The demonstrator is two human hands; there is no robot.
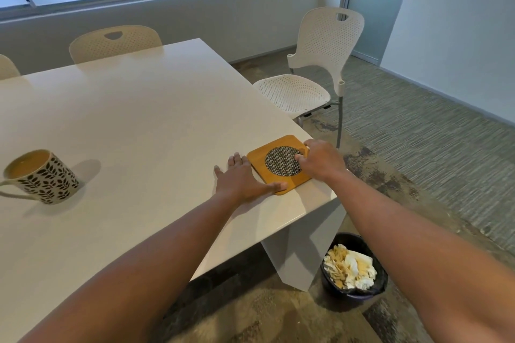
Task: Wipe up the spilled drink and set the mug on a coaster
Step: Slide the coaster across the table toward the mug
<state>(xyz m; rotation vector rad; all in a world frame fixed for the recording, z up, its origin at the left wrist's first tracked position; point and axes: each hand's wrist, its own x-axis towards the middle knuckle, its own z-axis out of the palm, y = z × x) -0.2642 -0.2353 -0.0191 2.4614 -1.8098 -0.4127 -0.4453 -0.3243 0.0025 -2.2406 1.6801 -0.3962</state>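
Observation:
A square wooden coaster (267, 153) with a round dark mesh centre lies flat near the right corner of the white table (145, 108). My left hand (241, 179) rests flat on the table against the coaster's left edge, thumb on its near corner. My right hand (320, 160) lies over the coaster's right side, fingers curled on its top and far edge. A cream mug (46, 178) with a dark leaf pattern, full of light brown drink, stands upright at the far left, handle towards the left edge. No spill shows on the tabletop.
A dark waste bin (355, 267) holding crumpled stained paper towels stands on the floor by the table leg. One white perforated chair (315, 69) is beside the table's right edge; two more chair backs (114, 42) sit behind the far edge.

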